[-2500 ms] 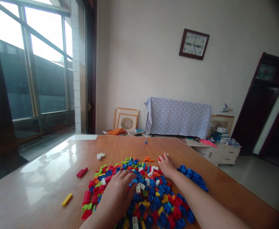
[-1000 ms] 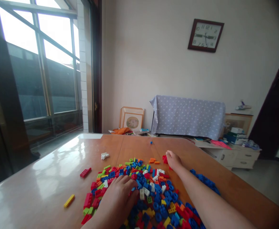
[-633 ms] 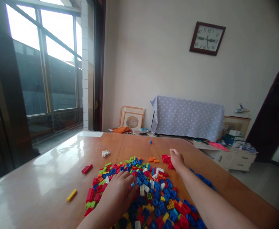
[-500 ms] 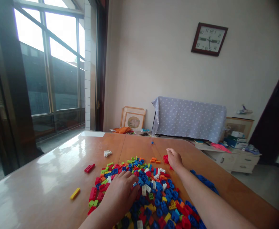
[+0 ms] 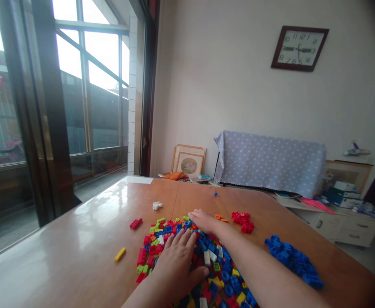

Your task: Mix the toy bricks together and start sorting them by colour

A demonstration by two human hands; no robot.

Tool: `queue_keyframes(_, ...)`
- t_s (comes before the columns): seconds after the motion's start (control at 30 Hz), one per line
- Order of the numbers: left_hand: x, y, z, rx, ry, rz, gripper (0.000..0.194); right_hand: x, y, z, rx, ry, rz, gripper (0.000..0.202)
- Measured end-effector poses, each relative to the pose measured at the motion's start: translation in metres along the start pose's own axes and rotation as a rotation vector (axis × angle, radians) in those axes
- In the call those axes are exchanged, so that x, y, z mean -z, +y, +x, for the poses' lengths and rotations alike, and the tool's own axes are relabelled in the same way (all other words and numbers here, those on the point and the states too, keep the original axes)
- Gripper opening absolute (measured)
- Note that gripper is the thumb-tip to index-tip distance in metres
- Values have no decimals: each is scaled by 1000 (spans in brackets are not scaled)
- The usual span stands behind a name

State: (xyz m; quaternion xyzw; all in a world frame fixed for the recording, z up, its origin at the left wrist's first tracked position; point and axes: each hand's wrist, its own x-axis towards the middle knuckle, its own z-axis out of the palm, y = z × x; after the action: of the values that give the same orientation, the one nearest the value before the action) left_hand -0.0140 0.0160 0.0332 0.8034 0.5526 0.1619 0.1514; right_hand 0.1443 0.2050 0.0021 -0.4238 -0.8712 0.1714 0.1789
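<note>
A large heap of mixed coloured building bricks (image 5: 228,273) covers the near middle of the wooden table. My left hand (image 5: 181,261) lies over the left part of the heap, palm down with its fingers spread. Beyond it, my right hand (image 5: 203,220) rests at the heap's far edge, fingers stretched out to the left; whatever is under its palm is hidden. Right of that hand are a few orange bricks (image 5: 221,218) and a red brick cluster (image 5: 243,222). A long pile of blue bricks (image 5: 293,261) sits farther right, beyond my right forearm.
On the table's left part lie a yellow brick (image 5: 120,254), a red brick (image 5: 136,223) and white bricks (image 5: 157,205). A small blue piece (image 5: 215,194) is near the far edge of the table (image 5: 187,185). A cloth-covered object stands behind.
My right hand has moved left from the red cluster to the heap's far edge, and its fingers have stretched out. My left hand's fingers have spread. The view has turned slightly left.
</note>
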Motion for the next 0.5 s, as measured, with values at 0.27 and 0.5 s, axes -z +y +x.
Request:
queue_keyframes(0.27, -3, 2, -1, 71, -41, 13, 96, 10, -43, -38, 52, -80, 2, 56)
queue_keyframes(0.5, -8, -1, -2, 29, 5, 7, 90, 21, -70, -99, -10, 11, 175, 46)
